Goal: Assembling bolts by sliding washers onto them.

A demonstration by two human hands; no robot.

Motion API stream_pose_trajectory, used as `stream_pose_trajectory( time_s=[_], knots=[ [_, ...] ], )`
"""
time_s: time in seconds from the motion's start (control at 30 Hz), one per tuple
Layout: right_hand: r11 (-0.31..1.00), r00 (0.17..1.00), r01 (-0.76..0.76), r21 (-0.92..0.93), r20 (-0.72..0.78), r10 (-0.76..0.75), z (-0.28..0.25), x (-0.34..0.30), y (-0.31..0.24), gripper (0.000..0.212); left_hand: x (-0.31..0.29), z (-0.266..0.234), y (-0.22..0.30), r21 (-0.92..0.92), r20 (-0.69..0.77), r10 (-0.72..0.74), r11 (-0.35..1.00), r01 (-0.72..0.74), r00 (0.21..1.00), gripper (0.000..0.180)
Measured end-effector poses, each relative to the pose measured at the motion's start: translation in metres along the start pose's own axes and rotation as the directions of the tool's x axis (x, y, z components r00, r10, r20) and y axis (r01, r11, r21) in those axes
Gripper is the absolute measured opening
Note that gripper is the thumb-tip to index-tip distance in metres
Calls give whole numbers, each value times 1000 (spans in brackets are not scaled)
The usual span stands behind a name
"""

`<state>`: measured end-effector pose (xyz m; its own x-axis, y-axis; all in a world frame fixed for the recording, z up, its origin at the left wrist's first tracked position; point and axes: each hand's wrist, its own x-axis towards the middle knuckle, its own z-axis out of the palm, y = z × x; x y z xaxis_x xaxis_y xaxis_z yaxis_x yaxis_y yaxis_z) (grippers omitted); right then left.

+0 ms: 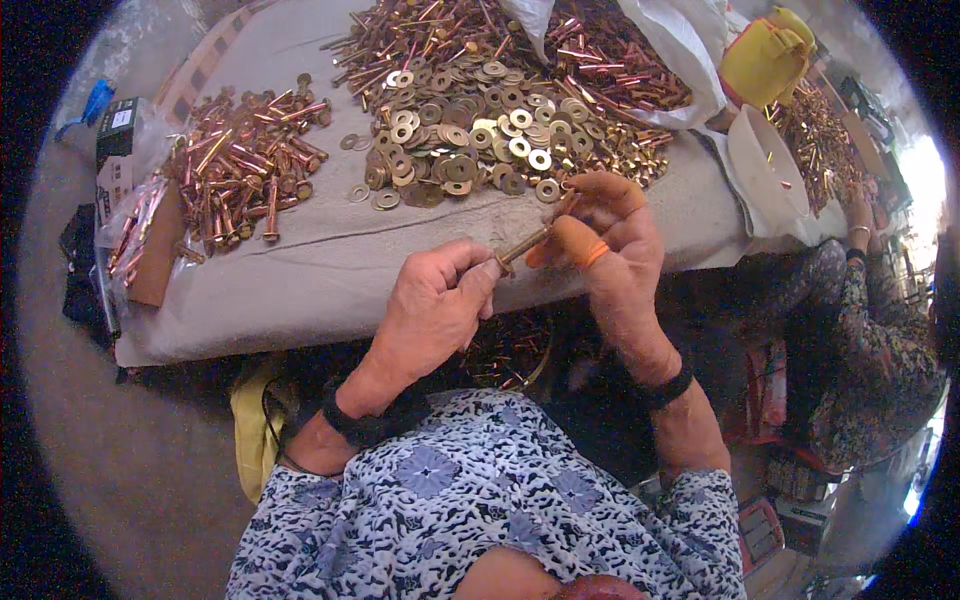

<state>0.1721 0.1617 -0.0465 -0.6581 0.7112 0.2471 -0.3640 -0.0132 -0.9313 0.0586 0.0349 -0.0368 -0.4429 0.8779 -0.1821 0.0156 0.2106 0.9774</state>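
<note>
Between my hands, over the table's near edge, a brass-coloured expansion bolt (527, 244) slants up to the right. My left hand (432, 305) pinches its lower end between thumb and fingers, beside a flat round piece like a washer or head. Around the upper end close the thumb and fingers of my right hand (618, 240), which wears orange finger covers (580, 242). Its fingertips partly hide that end. Just beyond my hands lies a heap of flat washers (455, 140), with small brass nuts (640, 150) along its right side.
A pile of copper-coloured bolts (235, 165) lies at the left, beside a cardboard box (155, 250). More bolts (430, 35) and a white sack (680, 50) are at the back. At the right stand a white tub (765, 170) and a yellow container (768, 58); a co-worker's arm (860, 290) reaches in.
</note>
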Motion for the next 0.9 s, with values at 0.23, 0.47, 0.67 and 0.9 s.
stream_pose_trajectory(
  time_s=[0.23,0.47,0.67,0.9],
  knots=[
    [998,996,52,22,70,-53,-5,4,-5,29,-1,0,-1,15,-7,13,1000,-13,1000,18],
    [1000,1000,-9,15,29,9,-10,1,-5,23,-1,-3,-3,28,-18,-1,1000,1,1000,17],
    [992,993,-105,-69,42,108,-12,1,-12,22,-2,-4,-5,56,-29,8,998,-6,1000,17],
    [991,989,-127,-47,70,130,-14,2,-15,21,-2,-5,-4,47,-42,-8,999,10,999,17]
  ],
)
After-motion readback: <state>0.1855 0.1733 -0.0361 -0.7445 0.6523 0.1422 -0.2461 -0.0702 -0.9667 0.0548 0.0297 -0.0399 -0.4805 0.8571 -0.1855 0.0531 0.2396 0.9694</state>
